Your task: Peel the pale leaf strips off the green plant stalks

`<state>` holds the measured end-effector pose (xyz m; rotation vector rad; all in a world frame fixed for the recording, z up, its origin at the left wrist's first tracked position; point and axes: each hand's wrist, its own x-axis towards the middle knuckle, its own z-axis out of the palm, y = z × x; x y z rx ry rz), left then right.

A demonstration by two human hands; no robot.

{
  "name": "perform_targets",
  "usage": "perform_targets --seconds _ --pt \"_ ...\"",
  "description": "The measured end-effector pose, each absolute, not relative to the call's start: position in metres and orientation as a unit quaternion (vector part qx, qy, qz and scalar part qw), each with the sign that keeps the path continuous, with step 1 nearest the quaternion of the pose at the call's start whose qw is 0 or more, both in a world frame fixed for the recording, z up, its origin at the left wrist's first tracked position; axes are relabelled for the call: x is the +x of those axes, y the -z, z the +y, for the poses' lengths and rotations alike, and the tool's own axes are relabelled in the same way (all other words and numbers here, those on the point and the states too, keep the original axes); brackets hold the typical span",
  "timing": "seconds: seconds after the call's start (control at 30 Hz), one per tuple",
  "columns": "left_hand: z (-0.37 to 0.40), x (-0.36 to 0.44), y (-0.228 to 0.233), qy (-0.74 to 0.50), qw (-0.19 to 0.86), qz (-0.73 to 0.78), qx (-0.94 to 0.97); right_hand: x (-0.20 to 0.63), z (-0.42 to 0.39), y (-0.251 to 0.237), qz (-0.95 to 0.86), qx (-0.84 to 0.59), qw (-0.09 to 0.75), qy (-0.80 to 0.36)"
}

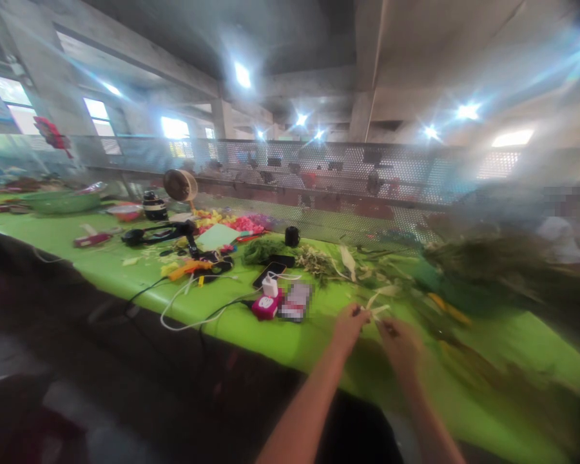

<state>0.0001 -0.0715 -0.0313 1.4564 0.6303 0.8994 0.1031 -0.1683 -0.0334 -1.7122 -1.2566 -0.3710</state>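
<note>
Over the green table cover (328,328), my left hand (350,322) is closed in a pinch on pale cream strips (378,311), which look like husk or ribbon. The strips fan out between both hands in a loose cross shape. To the right, my right hand (400,340) has its fingers bent together beside the strips' lower ends; its fingertips are partly blurred, and what it grips is hard to make out. Beyond the hands lie a broad pale husk-like piece (348,263) and a small heap of pale green curled plant bits (315,261).
Left of my hands are a magenta power socket (265,307) with a white charger (269,285), trailing cables, a phone (270,272) and an orange glue gun (190,269). Dark green foliage (483,238) stands at right. A small fan (180,185) and mesh partition (319,187) line the back.
</note>
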Motion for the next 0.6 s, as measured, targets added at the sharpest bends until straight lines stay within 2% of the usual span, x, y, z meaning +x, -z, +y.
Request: perform_targets --seconds 0.3,0.6 --pt "-0.086 0.0 0.025 -0.361 0.486 0.211 0.767 0.102 -0.172 0.027 -0.449 -0.709 0.531 0.112" --pt "-0.088 -0.001 0.024 -0.352 0.488 0.204 0.772 0.093 -0.181 0.004 -0.402 -0.696 0.595 0.01"
